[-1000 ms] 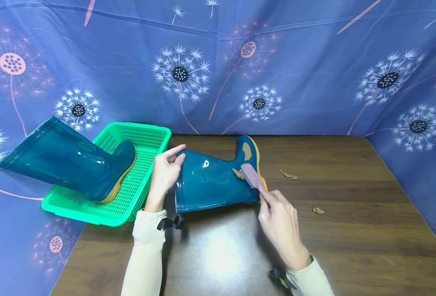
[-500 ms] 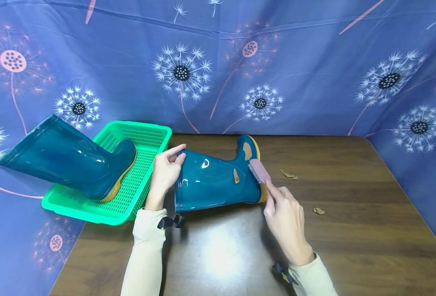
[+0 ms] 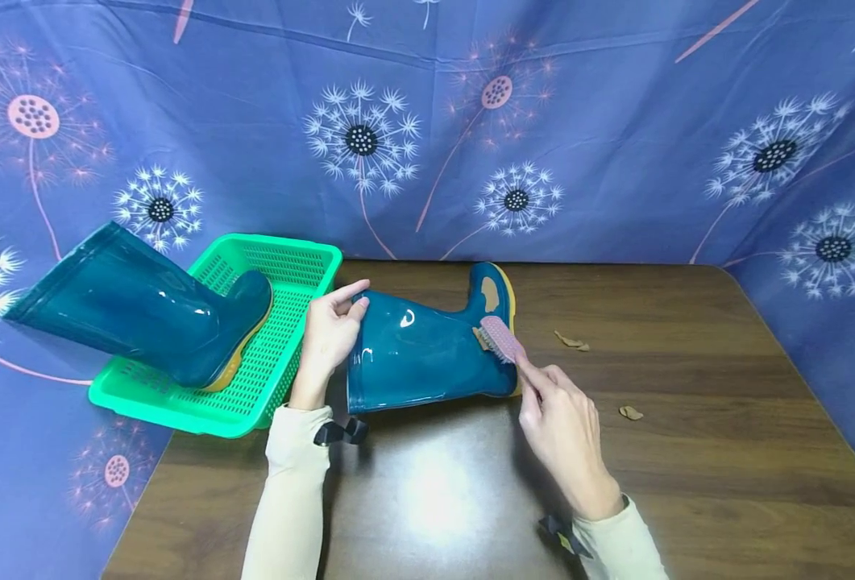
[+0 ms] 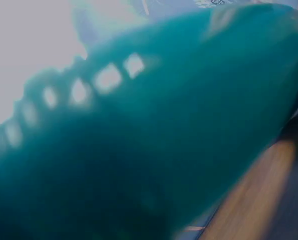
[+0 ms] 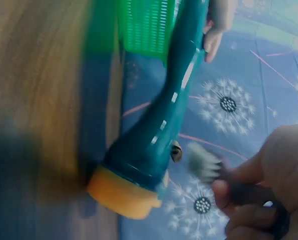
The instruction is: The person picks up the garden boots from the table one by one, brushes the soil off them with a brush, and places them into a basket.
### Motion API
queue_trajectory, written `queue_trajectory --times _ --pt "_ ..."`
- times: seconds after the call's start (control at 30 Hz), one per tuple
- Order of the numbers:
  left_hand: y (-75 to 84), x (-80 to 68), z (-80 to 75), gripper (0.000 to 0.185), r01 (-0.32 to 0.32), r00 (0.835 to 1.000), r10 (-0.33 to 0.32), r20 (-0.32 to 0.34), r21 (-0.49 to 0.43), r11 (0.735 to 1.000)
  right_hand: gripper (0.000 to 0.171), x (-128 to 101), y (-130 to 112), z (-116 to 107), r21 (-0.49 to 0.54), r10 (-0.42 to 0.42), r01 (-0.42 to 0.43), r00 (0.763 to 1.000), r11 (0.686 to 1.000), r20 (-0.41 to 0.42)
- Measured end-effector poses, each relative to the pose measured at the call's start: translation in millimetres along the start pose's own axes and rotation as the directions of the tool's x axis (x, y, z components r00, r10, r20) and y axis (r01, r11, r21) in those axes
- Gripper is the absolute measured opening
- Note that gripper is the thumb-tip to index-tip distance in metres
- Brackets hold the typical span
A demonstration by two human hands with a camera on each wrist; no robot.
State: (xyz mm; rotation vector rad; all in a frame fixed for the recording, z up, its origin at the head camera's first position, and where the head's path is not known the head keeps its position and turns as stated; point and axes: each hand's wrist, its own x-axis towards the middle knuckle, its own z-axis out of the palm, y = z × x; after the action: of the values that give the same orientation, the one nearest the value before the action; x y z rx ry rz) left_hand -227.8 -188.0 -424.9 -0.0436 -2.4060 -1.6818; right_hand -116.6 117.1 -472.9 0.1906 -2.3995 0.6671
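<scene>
My left hand (image 3: 328,338) grips the slick, floppy teal rain boot (image 3: 420,350) lying on the table (image 3: 688,451) by its stiffer rim, while my right hand (image 3: 561,427) pinches the pink brush (image 3: 500,339) against its ankle.

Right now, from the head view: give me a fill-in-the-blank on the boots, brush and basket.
1. The right hand holds a pink ____ against the boot on the table.
2. The left hand holds that boot at its open ____ end.
3. The second boot rests in a green ____.
4. That boot's sole is ____ in colour.

Missing words: brush; top; basket; yellow
</scene>
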Motion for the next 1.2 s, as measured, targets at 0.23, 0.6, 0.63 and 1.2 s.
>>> queue_trajectory --times 0.23,0.6,0.63,1.2 --pt "1.6 -1.9 -1.5 0.034 0.0 1.0 0.0 0.002 0.026 1.0 0.03 -2.3 1.1 5.0 -0.021 0.072 -0.07 0.994 0.997 0.081" --pt "0.0 -1.0 -1.1 0.033 0.005 1.0 -0.005 -0.02 0.019 1.0 0.033 -2.2 5.1 4.6 -0.011 0.045 -0.045 0.999 0.999 -0.001" --pt "-0.1 -0.8 -1.0 0.033 0.005 1.0 -0.005 -0.017 0.019 1.0 0.033 -2.8 5.0 5.7 -0.008 0.034 -0.033 0.999 0.999 0.014" --pt "-0.8 -0.2 -1.4 0.033 0.007 1.0 -0.006 -0.008 0.022 1.0 0.034 -0.7 12.6 4.7 -0.03 0.067 -0.065 0.997 0.997 0.049"
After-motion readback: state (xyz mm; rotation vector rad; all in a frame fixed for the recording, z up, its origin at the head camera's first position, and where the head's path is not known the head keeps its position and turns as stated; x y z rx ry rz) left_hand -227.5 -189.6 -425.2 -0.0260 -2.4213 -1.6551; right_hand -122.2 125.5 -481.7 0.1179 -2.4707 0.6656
